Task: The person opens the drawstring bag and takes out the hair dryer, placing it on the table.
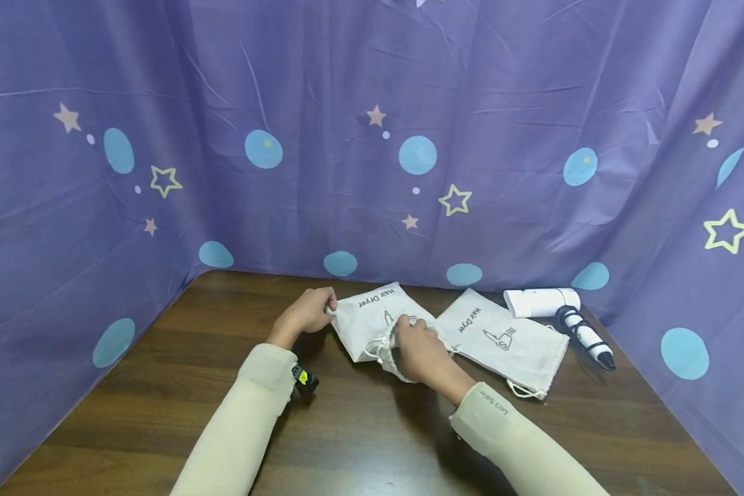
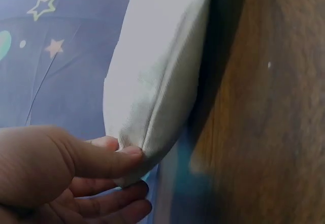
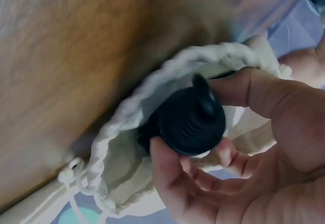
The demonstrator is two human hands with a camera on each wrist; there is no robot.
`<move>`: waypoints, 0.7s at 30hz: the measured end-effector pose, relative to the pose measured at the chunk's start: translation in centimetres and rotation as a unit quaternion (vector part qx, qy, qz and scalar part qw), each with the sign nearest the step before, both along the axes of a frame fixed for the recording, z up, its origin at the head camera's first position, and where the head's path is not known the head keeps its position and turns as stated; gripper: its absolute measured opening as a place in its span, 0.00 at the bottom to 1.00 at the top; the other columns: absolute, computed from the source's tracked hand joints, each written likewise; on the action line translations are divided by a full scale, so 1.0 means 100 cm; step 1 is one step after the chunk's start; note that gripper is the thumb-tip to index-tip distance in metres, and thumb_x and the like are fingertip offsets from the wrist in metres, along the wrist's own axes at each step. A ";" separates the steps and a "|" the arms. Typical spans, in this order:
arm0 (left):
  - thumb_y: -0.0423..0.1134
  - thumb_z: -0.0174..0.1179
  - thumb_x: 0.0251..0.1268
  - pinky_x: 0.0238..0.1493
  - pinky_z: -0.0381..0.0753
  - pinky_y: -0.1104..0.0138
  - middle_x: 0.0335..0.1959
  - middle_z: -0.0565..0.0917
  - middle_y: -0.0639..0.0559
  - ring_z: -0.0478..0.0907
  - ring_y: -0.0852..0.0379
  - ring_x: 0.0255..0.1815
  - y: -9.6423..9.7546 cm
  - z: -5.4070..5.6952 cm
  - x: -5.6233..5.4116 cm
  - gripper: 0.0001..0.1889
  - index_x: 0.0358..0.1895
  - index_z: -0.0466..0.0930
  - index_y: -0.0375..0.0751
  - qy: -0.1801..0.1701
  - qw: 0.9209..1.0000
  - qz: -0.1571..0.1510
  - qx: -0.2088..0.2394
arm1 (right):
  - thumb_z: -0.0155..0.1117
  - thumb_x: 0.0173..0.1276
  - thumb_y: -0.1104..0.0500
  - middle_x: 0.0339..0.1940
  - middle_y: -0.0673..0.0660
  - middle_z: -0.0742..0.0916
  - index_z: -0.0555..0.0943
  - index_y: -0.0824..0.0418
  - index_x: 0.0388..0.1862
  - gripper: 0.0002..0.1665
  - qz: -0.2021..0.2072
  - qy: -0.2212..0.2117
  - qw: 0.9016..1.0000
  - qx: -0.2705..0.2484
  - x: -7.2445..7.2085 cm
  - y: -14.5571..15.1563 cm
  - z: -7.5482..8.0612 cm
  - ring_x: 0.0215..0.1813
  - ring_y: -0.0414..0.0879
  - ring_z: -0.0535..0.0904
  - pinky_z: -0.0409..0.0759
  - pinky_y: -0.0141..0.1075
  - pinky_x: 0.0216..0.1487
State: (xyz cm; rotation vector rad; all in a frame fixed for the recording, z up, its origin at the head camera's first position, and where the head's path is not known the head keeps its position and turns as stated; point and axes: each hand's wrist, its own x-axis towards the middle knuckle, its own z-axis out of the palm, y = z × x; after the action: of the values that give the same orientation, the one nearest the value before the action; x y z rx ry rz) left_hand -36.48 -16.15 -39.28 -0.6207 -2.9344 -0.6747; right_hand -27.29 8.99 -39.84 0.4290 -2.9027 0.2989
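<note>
My left hand [image 1: 310, 311] pinches the bottom corner of a white cloth drawstring bag [image 1: 362, 324] printed "Hair Dryer". In the left wrist view, thumb and fingertips hold that corner of the bag [image 2: 157, 66], which bulges. At the gathered mouth of the bag is my right hand [image 1: 421, 351]. The right wrist view shows its fingers round the black, ridged end of a hair dryer [image 3: 190, 125], with a small loop on top, inside the corded opening [image 3: 114, 132]. The rest of the dryer is hidden in the bag.
A second "Hair Dryer" drawstring bag [image 1: 508, 341] lies flat to the right. Beyond it, a white hair dryer [image 1: 539, 302] with a black cord wound on its handle rests near the brown table's [image 1: 359, 427] right edge. Purple curtains [image 1: 347, 89] enclose the back and sides.
</note>
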 end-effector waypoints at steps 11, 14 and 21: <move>0.26 0.67 0.55 0.46 0.76 0.56 0.34 0.82 0.47 0.75 0.48 0.38 -0.022 0.005 -0.002 0.07 0.31 0.80 0.40 0.027 0.999 0.016 0.021 | 0.76 0.48 0.62 0.44 0.66 0.79 0.73 0.60 0.51 0.31 0.023 0.001 1.000 -0.011 0.002 0.018 0.008 0.40 0.68 0.78 0.79 0.58 0.33; 0.25 0.63 0.53 0.44 0.77 0.56 0.32 0.83 0.47 0.76 0.47 0.36 -0.027 0.005 -0.003 0.07 0.31 0.80 0.40 0.028 0.998 0.042 0.029 | 0.75 0.49 0.63 0.46 0.64 0.79 0.74 0.59 0.54 0.32 0.039 -0.006 0.999 -0.012 0.004 0.027 0.008 0.41 0.67 0.78 0.79 0.57 0.34; 0.25 0.58 0.51 0.43 0.78 0.53 0.33 0.83 0.44 0.77 0.43 0.38 -0.033 0.009 -0.001 0.07 0.31 0.79 0.39 0.020 0.995 0.095 0.023 | 0.79 0.49 0.60 0.43 0.60 0.78 0.70 0.58 0.45 0.29 0.044 -0.001 0.999 0.021 0.005 0.045 0.008 0.37 0.62 0.76 0.78 0.55 0.33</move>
State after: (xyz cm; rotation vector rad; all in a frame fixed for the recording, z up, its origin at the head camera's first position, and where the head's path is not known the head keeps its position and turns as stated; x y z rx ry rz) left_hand -36.59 -19.40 -38.39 -0.3396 -2.8818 -0.6979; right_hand -26.77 13.46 -39.01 0.5656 -2.9006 0.2516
